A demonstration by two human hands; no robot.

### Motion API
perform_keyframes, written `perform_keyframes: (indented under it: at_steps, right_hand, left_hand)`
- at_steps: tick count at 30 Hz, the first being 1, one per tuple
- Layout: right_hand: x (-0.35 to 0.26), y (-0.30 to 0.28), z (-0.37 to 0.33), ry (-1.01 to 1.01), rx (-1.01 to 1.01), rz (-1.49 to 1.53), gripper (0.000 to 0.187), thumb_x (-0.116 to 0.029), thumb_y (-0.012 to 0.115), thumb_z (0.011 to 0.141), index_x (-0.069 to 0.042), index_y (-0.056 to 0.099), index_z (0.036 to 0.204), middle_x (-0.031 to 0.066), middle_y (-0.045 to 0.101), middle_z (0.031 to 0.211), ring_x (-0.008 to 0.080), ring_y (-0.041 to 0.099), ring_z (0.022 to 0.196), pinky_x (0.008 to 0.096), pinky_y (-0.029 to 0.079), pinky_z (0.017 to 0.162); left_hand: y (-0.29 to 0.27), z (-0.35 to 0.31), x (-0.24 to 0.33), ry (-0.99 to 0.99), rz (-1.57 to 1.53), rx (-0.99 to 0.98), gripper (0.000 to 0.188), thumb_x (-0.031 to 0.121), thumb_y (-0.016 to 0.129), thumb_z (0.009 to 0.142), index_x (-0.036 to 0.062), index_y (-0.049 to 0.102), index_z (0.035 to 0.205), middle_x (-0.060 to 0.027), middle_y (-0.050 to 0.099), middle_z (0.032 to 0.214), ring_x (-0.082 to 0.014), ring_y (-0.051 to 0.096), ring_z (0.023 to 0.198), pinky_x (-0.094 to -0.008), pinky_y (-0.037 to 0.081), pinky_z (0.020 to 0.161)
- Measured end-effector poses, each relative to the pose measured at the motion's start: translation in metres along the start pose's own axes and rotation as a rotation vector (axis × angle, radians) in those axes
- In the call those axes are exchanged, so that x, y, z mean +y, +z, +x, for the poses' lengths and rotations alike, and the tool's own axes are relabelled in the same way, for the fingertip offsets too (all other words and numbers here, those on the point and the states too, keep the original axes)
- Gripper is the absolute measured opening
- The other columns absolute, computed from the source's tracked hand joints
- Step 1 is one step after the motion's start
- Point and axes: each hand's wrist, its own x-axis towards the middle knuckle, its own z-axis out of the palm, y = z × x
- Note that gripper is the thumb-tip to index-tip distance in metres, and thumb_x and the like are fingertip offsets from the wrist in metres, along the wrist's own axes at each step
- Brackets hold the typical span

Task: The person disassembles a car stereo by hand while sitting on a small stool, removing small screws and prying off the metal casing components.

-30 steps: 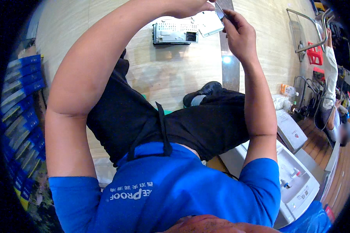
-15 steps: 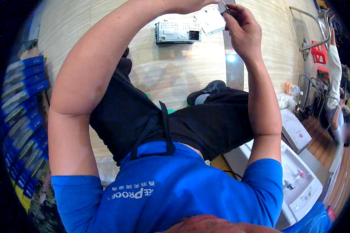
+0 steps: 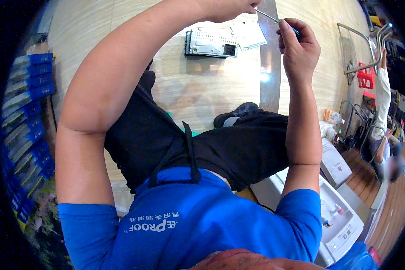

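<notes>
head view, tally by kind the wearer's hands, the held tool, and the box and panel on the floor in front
Bare hands: 2 (left hand, right hand)
Slim tool with a thin metal shaft: 1
Silver rectangular metal box: 1
Flat, pale, straight-edged panel: 1
Total: 5

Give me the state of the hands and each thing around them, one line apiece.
Right hand: closed on a thin tool
Left hand: by the tool's far end; grip unclear
Thin tool: held up, slanting between the hands
Metal box: lying on the floor
White plate: lying beside the box
Drawstring: hanging out over the trousers
</notes>
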Motion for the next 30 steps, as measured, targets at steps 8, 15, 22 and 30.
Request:
perform_keyframes:
  at_steps: [8, 15, 22, 30]
  right_hand:
    - [0.011, -0.004, 0.005, -0.006, 0.034, 0.093, 0.021, -0.008, 0.068, 0.090, 0.002, 0.064, 0.108, 0.0061, 0.067, 0.083, 0.0071, 0.058, 0.063, 0.0203, 0.045, 0.053]
    - [0.010, -0.016, 0.012, -0.045, -0.004, -0.053, 0.022, -0.015, 0.060, 0.097, 0.003, 0.064, 0.109, 0.0088, 0.068, 0.087, 0.0101, 0.062, 0.066, 0.0220, 0.049, 0.056]
    - [-0.001, -0.055, 0.032, -0.155, 0.005, -0.316, 0.046, -0.034, 0.040, 0.105, 0.003, 0.064, 0.115, 0.0137, 0.071, 0.099, 0.0180, 0.067, 0.088, 0.0297, 0.053, 0.075]
    - [-0.015, 0.032, 0.031, -0.102, -0.125, -0.266, 0.031, -0.017, 0.055, 0.100, 0.000, 0.059, 0.125, 0.0134, 0.069, 0.104, 0.0183, 0.063, 0.091, 0.0338, 0.050, 0.083]
  left_hand:
    - [0.001, 0.000, -0.012, -0.014, 0.058, 0.020, 0.019, 0.020, 0.059, 0.089, 0.0027, 0.067, 0.088, -0.0213, 0.068, 0.090, -0.0390, 0.065, 0.090, -0.0473, 0.051, 0.080]
    - [-0.010, -0.009, -0.010, 0.036, 0.044, 0.093, 0.016, 0.016, 0.060, 0.089, 0.0017, 0.066, 0.089, -0.0207, 0.068, 0.091, -0.0385, 0.065, 0.092, -0.0467, 0.051, 0.080]
    - [-0.015, 0.002, -0.025, 0.000, 0.062, 0.364, 0.013, 0.014, 0.060, 0.089, 0.0029, 0.065, 0.089, -0.0203, 0.068, 0.091, -0.0386, 0.065, 0.090, -0.0469, 0.052, 0.079]
    - [-0.025, 0.000, -0.040, -0.081, -0.079, 0.614, 0.016, 0.017, 0.058, 0.090, 0.0027, 0.066, 0.088, -0.0226, 0.067, 0.086, -0.0408, 0.064, 0.086, -0.0483, 0.050, 0.077]
